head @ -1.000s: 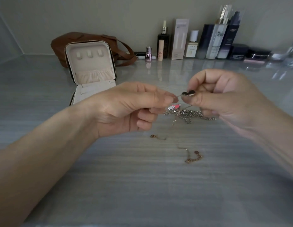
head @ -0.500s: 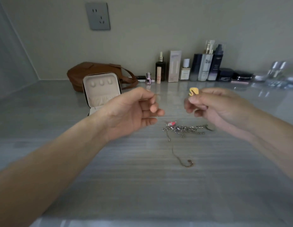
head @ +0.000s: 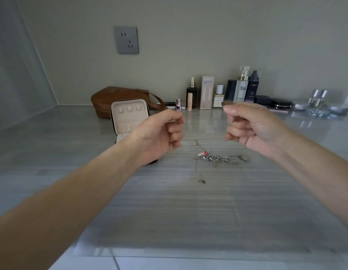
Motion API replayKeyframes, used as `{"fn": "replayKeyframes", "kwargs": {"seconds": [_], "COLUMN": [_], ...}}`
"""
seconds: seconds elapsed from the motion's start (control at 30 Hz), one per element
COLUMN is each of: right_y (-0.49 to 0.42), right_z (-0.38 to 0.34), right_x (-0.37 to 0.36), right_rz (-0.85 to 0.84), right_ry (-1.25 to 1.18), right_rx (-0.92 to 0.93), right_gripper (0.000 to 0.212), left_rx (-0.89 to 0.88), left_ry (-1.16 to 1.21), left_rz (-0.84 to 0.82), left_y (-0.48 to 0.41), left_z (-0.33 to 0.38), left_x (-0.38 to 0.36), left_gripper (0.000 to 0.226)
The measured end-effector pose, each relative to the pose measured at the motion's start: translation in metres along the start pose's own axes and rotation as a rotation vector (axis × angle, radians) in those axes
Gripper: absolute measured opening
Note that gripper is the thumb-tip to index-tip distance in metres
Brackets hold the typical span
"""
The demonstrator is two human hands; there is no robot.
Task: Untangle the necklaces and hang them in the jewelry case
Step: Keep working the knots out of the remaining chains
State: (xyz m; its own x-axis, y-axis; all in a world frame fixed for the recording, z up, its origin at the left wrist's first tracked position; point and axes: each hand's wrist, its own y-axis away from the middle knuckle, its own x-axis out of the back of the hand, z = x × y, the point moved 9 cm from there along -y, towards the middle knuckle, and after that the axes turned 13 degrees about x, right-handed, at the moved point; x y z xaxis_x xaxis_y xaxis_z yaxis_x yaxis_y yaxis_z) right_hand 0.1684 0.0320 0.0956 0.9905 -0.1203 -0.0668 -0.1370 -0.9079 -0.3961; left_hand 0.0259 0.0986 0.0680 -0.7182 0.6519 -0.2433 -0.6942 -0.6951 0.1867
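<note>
I pinch a pendant [head: 226,103] in my right hand [head: 254,129]; my left hand [head: 159,133] is curled, contents unclear. The tangle [head: 218,159] lies crosswise at frame centre, below both, nearer the right.

Case [head: 130,115] base: mostly hidden behind left hand [head: 161,133] and wrist.
Bag [head: 108,98]: right part behind case lid.
Fine chain [head: 196,147]: shows only in stretches over the tabletop [head: 169,201]. Its run to either hand is too thin to trace, so left pinch unconfirmed.
Pendant [head: 226,103] at right hand [head: 254,125] thumb tip: largely covered.
Tangle [head: 218,159]: links too small to count strands.
Glassware [head: 317,103], far right: blurred.
Both forearms cut off at edges.
</note>
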Motion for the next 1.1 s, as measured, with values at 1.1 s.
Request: {"fn": "replayKeyframes", "kwargs": {"seconds": [1.1], "right_y": [-0.015], "right_z": [-0.026], "right_x": [-0.002], "right_rz": [0.019], "right_ry": [-0.128], "right_rx": [0.143], "right_gripper": [0.025], "left_rx": [-0.139], "left_ry": [0.050], "left_rz": [-0.082], "left_y": [-0.001], "left_z": [0.009], "left_x": [-0.016], "left_gripper": [0.020]}}
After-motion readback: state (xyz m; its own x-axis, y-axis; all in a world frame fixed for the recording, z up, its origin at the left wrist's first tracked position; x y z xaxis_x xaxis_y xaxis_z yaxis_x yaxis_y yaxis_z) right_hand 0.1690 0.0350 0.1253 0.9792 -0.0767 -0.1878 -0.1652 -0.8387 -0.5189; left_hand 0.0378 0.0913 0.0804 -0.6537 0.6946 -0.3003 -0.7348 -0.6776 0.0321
